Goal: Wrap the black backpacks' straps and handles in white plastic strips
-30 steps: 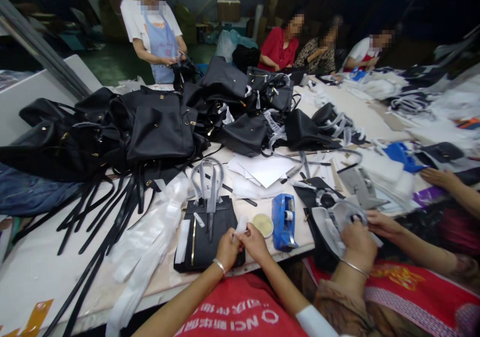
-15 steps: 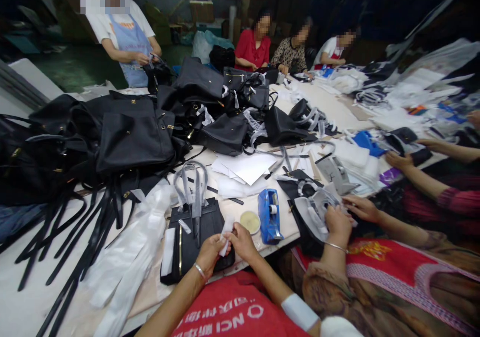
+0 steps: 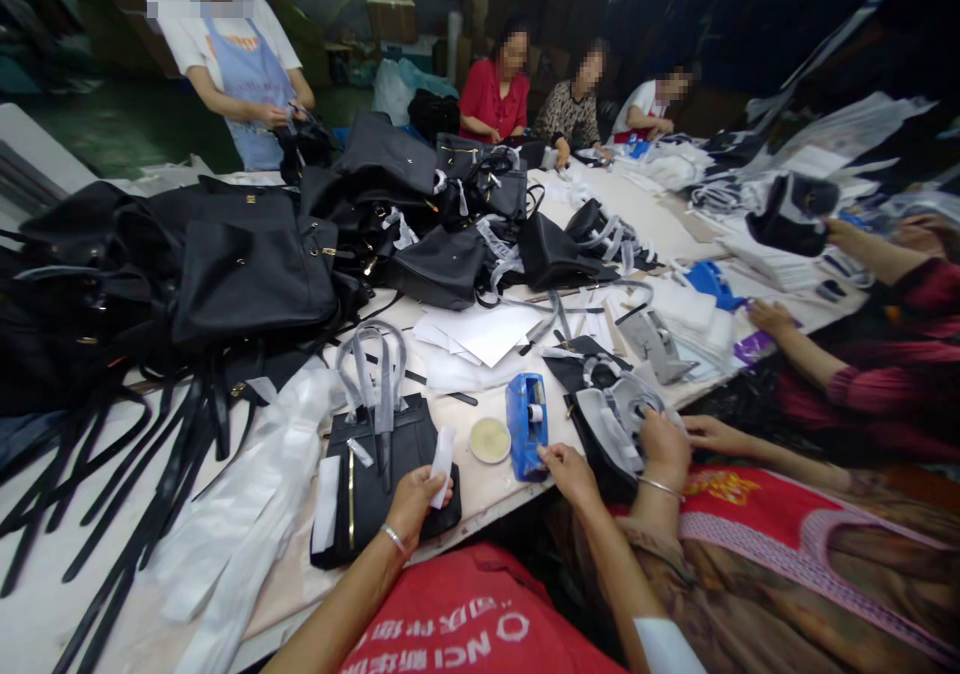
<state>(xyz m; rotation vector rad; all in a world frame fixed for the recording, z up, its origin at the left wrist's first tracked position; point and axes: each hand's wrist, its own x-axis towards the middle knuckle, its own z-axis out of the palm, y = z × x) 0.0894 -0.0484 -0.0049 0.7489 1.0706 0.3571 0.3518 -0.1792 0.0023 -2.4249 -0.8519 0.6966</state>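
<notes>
A black handbag (image 3: 409, 424) with a gold zip lies at the table's front edge, its wrapped handles (image 3: 373, 359) pointing away from me. My left hand (image 3: 417, 502) is over the bag's right side, closed on a white wrapping strip (image 3: 443, 459). Another white strip (image 3: 326, 504) lies along the bag's left side. To the right stands a blue tape dispenser (image 3: 527, 424). My right hand (image 3: 571, 476) touches its front end, thumb and finger pinched at the tape's cutting edge; the tape itself is too fine to see. A round tin (image 3: 490, 440) sits between bag and dispenser.
Black bags (image 3: 255, 274) are heaped across the table behind. Black straps (image 3: 142, 494) and white wrapping sheets (image 3: 247, 504) lie to the left, paper sheets (image 3: 480, 334) beyond the bag. A co-worker's hands (image 3: 664, 449) work on a bag close on my right; other people stand or sit around the table.
My right hand has let go of the white strip and moved right to the tape dispenser. My left hand keeps the strip. A co-worker at the far right has lifted a black bag.
</notes>
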